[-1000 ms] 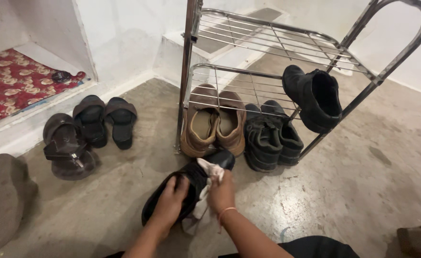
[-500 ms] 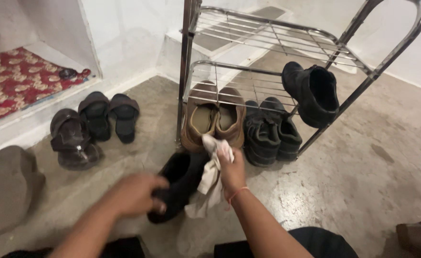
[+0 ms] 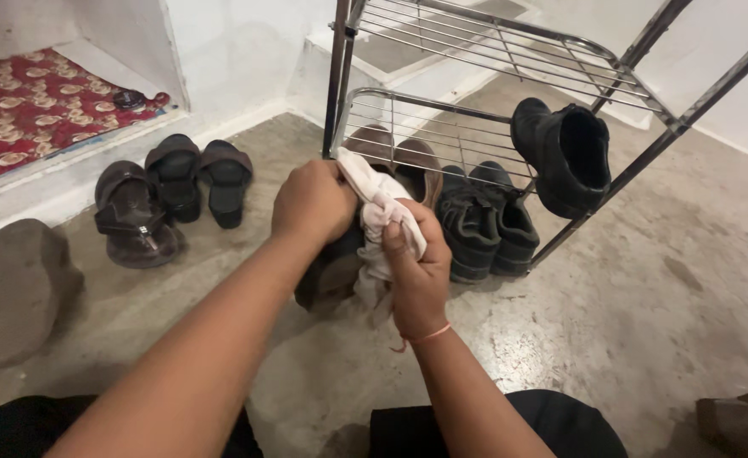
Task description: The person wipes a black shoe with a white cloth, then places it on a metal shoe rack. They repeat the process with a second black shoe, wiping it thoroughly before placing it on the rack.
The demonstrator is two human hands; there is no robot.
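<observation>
My left hand (image 3: pixel 313 202) and my right hand (image 3: pixel 415 270) both grip a whitish cloth (image 3: pixel 382 217), held up between them over the floor. Below the hands lies a black shoe (image 3: pixel 330 273) on the concrete, mostly hidden by my hands and the cloth. Just behind stands a chrome wire shoe rack (image 3: pixel 476 93). A brown pair of shoes (image 3: pixel 408 161) and a black laced pair (image 3: pixel 480 222) sit under its lower shelf, and a single black shoe (image 3: pixel 565 153) rests tilted on that shelf.
Dark brown sandals (image 3: pixel 134 222) and a pair of dark slippers (image 3: pixel 200 174) lie at the left by a white step. A red patterned mat (image 3: pixel 35 106) covers the raised floor beyond. A grey rounded object (image 3: pixel 16 288) sits at far left.
My left hand has left the black shoe and risen to take the cloth together with my right hand. The cloth has been lifted off the shoe. The camera has moved closer.
</observation>
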